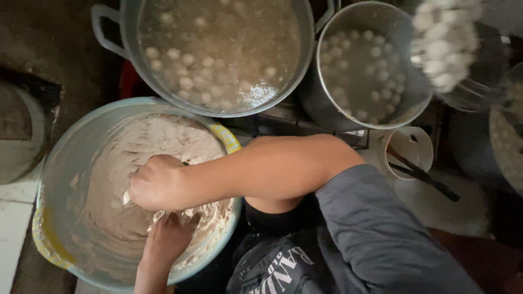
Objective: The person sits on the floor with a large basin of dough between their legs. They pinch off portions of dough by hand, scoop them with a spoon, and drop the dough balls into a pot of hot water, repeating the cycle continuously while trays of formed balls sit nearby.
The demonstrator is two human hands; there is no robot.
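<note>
From above, our right hand (158,182) is a fist with fingers curled around pale paste in the big basin (54,163); our left hand (169,237) lies flat, fingers together, by the near rim. We judge a firm, even squeeze works best

We see the scene dim overall, with soft light falling from above. It glares off the broth in the large pot (218,51) beyond our right hand (158,182). The paste in the basin (60,163) around that hand is evenly lit. Our left hand (170,234), just nearer us, sits in shade. Far to the right of both, the strainer of balls (444,41) is smeared, probably by motion. Corners fall dark, and the pot rims bow toward the edges.
</note>
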